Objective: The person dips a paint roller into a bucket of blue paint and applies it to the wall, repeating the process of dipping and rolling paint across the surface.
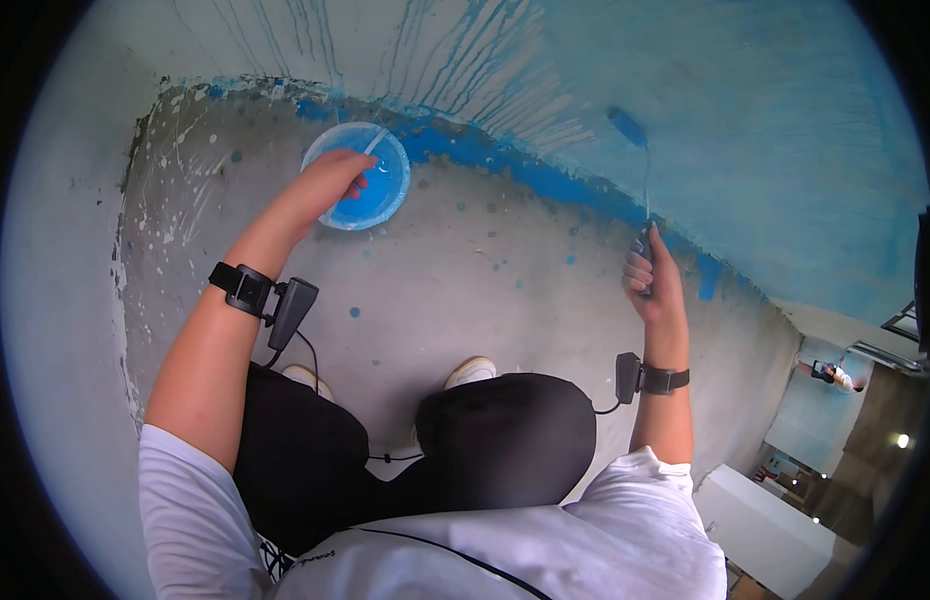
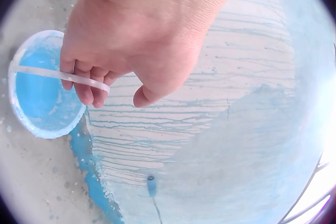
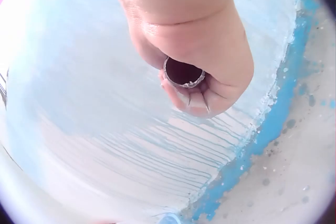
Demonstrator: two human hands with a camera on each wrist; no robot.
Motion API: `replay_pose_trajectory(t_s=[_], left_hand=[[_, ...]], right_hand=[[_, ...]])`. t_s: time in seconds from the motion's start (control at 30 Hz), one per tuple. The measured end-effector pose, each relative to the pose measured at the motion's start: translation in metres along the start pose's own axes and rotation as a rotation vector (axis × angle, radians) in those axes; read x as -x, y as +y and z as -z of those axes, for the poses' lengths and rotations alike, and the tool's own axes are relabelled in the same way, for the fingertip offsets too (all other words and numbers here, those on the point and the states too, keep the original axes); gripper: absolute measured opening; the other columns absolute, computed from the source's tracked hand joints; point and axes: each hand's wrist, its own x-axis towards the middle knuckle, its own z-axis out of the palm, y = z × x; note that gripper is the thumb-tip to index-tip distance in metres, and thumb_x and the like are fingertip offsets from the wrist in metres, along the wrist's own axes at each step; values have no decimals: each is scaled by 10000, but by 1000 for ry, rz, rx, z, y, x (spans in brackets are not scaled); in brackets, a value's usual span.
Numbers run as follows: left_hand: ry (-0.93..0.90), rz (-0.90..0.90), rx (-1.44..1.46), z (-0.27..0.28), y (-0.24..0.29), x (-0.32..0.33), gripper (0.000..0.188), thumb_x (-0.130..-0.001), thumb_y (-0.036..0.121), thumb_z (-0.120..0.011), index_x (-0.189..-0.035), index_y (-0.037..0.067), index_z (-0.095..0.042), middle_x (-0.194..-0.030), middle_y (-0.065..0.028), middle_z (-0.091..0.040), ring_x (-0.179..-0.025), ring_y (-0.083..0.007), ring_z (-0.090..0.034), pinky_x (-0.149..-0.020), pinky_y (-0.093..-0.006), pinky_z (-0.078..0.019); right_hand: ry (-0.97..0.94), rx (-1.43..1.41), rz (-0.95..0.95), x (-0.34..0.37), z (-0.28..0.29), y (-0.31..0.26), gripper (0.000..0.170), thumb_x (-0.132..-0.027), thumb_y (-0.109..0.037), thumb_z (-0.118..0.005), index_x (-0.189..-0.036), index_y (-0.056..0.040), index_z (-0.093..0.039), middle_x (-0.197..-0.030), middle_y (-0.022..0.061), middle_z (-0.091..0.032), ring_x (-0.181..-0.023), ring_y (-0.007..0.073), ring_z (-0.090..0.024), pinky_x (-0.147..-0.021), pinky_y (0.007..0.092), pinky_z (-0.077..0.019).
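Observation:
My left hand (image 1: 337, 183) is over a white-rimmed bucket (image 1: 399, 185) holding bright blue paint (image 1: 383, 190). Its curled fingers hook the bucket's white strap handle (image 2: 39, 71), which crosses in front of the fingers in the left wrist view. Over to the right, my right hand (image 1: 657, 277) grips a paint roller by its grip (image 3: 184, 70), whose round hollow end shows below the palm in the right wrist view. A thin metal rod leads from that hand to the blue roller sleeve (image 1: 626, 127), which overlaps the light blue wall (image 1: 745, 130).
Blue paint drips run down the white wall part (image 1: 415, 40). A blue band (image 1: 545, 178) follows the wall's foot. Grey spotted floor (image 1: 405, 310) lies around my white shoes (image 1: 472, 371). Another person (image 1: 840, 377) is far off at the right, beyond a white block (image 1: 770, 520).

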Motion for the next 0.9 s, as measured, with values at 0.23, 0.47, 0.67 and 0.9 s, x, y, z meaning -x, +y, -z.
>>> replay_pose_trajectory(t_s=[0.23, 0.47, 0.67, 0.9], left_hand=[[-21, -11, 5, -2, -4, -3, 267, -875, 347, -555, -867, 86, -610, -780, 6, -559, -728, -94, -510, -675, -233, -390], [-6, -3, 9, -2, 3, 0, 271, -874, 352, -557, -892, 87, -612, -803, 3, -560, -752, -104, -508, -713, -236, -399], [-7, 0, 12, 1, -1, 0, 269, -874, 356, -561, -892, 91, -605, -813, 0, -556, -761, -110, -507, -722, -240, -399], [-7, -9, -1, -3, 1, -3, 268, -871, 355, -562, -888, 93, -618, -819, -3, -569, -769, -112, -520, -713, -248, -409]], right_hand=[[85, 82, -192, -83, 2, 31, 407, -977, -407, -475, -701, -131, -362, -526, -71, -306, -409, 50, -298, -372, 200, -262], [-17, -129, -211, -52, 7, 7, 384, -973, -379, -493, -709, -122, -386, -524, -67, -310, -402, 45, -299, -374, 202, -234], [12, -51, -163, -68, 14, 15, 364, -974, -369, -496, -731, -118, -394, -532, -64, -310, -405, 49, -301, -365, 207, -236], [103, -96, -282, -120, -4, 32, 345, -981, -345, -483, -734, -125, -388, -535, -67, -308, -420, 46, -312, -379, 202, -254]])
